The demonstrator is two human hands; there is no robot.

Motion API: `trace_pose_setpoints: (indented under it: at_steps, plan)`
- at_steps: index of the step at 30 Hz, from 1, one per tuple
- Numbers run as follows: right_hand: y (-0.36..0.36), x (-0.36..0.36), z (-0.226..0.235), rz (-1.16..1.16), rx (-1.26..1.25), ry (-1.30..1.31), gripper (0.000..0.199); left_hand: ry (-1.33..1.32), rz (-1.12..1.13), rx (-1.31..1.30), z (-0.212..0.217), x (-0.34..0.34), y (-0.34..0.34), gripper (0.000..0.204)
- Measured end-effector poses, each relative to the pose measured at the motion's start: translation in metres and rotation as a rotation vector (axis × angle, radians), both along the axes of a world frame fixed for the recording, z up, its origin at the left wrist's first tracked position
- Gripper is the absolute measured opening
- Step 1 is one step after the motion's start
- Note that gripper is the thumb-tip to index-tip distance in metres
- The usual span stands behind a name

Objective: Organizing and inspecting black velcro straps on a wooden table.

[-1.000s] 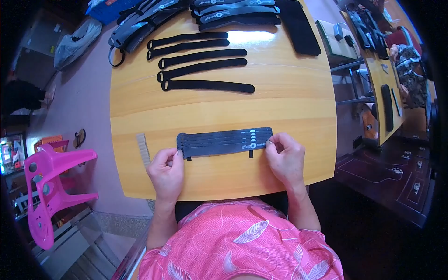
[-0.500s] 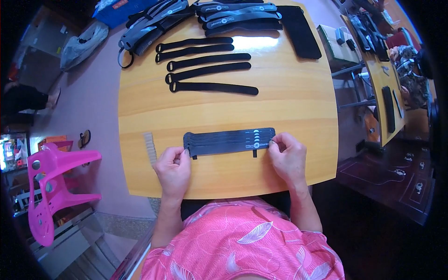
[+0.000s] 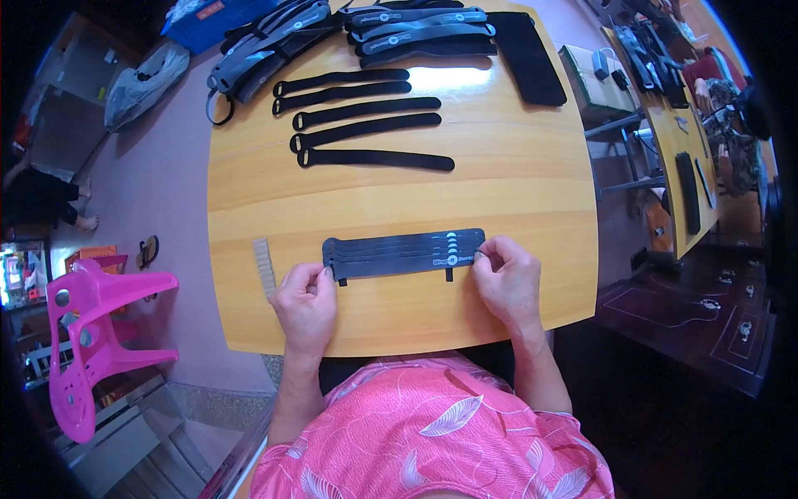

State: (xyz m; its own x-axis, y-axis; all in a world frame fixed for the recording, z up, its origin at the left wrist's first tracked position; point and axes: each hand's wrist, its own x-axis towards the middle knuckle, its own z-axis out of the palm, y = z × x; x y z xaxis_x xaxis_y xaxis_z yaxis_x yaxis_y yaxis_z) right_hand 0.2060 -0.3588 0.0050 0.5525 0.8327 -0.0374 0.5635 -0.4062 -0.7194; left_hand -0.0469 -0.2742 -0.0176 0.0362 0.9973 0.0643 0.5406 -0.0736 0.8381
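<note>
A layered stack of dark grey hook-and-loop straps [image 3: 382, 256] lies crosswise on the table in front of me, the edges fanned in narrow steps with pale printed marks near the right end. My left hand [image 3: 306, 303] pinches the left end of the nearest strap between thumb and finger. At the opposite end, my right hand [image 3: 507, 281] pinches the same strap. Two short black tabs stick out from under the stack's near edge, one being the right tab [image 3: 450, 274]. Whether the nearest strap rests on the others or is slightly raised, I cannot tell.
Several black straps with slotted ends, including the nearest strap [image 3: 378, 159], lie farther up the wooden table [image 3: 399, 204]. Grey strap bundles [image 3: 420, 33] and a wide black piece [image 3: 529, 58] are at the back. A ribbed beige strip [image 3: 264, 266] lies left; a pink stool [image 3: 112, 320] stands beyond.
The whole view has shifted slightly left. Both hands keep their pinch on the strap, with little visible movement. At the far left, another person's feet have moved.
</note>
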Motion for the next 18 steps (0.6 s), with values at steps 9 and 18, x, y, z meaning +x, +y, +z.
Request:
trace_pose_setpoints:
  at_steps: [9, 18]
  plan:
    - [0.004, 0.0, 0.005, 0.006, -0.061, -0.045, 0.007, 0.21, -0.111, 0.123, 0.016, 0.0, -0.001, 0.007]
    - [0.0, 0.002, 0.022, 0.055, -0.262, -0.084, 0.024, 0.287, -0.132, 0.233, 0.012, -0.01, -0.005, 0.022]
